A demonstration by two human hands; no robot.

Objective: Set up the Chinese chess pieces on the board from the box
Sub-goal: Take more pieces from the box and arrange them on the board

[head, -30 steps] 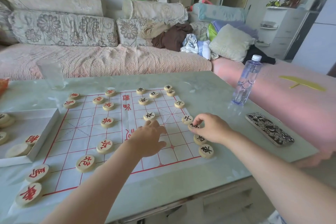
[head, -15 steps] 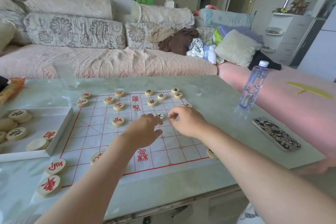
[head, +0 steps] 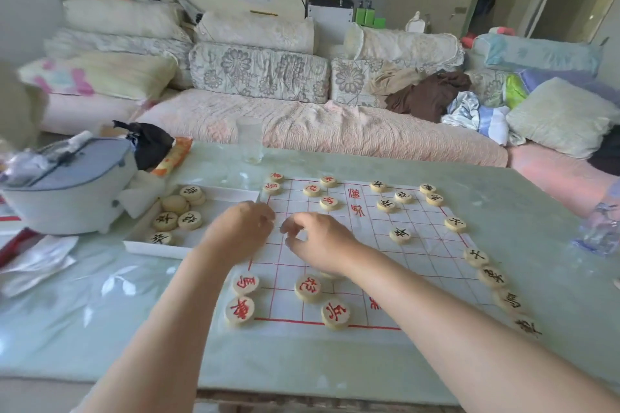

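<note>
Chinese chess pieces (head: 308,288): partly set out, red-lettered and black-lettered discs spread over the board (head: 419,245), several more in the box (head: 157,246) touching the board's left edge. Left hand (head: 240,233) at that edge, fingers curled; right hand (head: 318,241) just beside it, fingers loosely curled; we cannot tell whether either holds a disc. We advise lifting one piece cleanly from the box and seating it squarely on a line crossing.
</note>
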